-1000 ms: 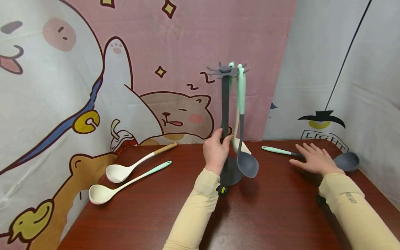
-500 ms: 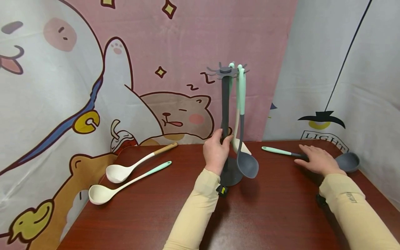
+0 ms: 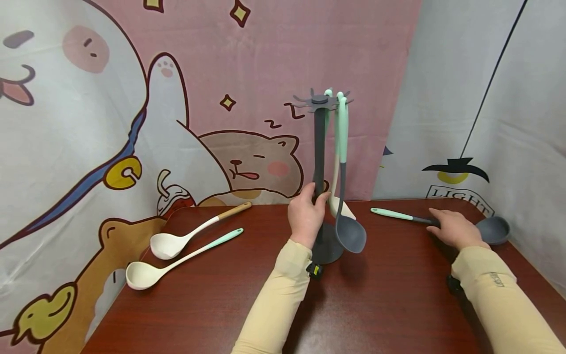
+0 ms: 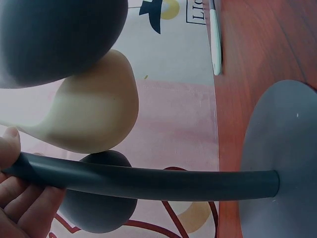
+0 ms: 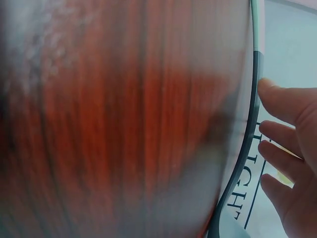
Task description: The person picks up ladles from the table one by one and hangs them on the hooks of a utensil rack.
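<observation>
In the head view my left hand [image 3: 305, 216] holds the dark grey pole of a utensil stand [image 3: 319, 147], partway down. From the left wrist, thumb and fingers [image 4: 42, 206] lie on both sides of that pole. Mint-handled utensils hang from the stand's right side: a grey ladle [image 3: 351, 235] in front, a cream spoon-like one [image 4: 99, 104] behind, and another grey rounded head [image 4: 99, 213] beyond the pole. At the right, my right hand [image 3: 457, 230] hovers over a grey ladle [image 3: 494, 231] lying down. Its fingertips [image 5: 267, 130] are spread close beside the shaft; contact is unclear.
Two more ladles lie at the table's left: a white one [image 3: 167, 246] with a wooden-coloured handle and a cream one [image 3: 142, 275] with a mint handle. The round stand base [image 3: 327, 253] sits mid-table. A printed cloth [image 3: 247, 64] hangs behind the table's [image 3: 380, 305] back edge.
My right hand's fingers have drawn in from a wide spread and lowered toward the lying ladle's shaft. The left hand, stand and hanging utensils look unchanged.
</observation>
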A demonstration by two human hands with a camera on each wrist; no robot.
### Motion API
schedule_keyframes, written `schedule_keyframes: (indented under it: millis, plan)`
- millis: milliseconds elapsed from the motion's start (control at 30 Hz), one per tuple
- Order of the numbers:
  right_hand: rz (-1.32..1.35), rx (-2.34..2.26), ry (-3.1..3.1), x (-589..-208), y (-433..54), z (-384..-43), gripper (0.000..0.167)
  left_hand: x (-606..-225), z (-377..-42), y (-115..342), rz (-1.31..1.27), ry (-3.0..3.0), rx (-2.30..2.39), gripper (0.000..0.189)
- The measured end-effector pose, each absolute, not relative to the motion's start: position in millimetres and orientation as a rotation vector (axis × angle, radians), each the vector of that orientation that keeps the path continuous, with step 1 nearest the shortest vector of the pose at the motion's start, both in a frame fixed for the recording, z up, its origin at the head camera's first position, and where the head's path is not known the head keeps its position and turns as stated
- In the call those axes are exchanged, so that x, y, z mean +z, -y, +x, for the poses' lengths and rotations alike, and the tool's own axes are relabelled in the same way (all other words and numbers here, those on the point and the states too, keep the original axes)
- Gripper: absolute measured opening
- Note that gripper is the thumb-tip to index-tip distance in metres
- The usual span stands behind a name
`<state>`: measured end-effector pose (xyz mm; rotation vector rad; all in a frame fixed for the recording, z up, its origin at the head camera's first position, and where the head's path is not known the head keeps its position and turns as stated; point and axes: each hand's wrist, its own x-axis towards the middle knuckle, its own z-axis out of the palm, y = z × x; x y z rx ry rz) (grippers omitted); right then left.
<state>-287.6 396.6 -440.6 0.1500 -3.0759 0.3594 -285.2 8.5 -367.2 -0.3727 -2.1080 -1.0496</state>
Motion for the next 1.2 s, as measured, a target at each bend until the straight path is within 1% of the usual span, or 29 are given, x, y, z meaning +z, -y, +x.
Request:
schedule_keyframes:
  millis: [267, 667, 867, 1200]
  plan:
    - [0.147, 0.361, 3.055, -439.3, -396.5, -289.6, 0.056, -366.7, -285.0, -9.2, -0.37, 2.101, -1.049, 0.019]
    - [0.028, 0.389, 3.075, -442.8, -400.6, -291.1, 0.04, -367.4, -285.7, -10.2, -0.371, 2.094, -1.039, 0.019]
    - [0.03, 0.402, 3.06, -441.7, -399.0, -289.4, 0.03, -367.8, -286.6, -9.9, -0.377, 2.084, -1.03, 0.018]
    - [0.01, 0.425, 3.069, -440.5, -394.1, -285.7, 0.019, -368.0, -285.7, -9.1, -0.357, 2.11, -1.054, 0.018]
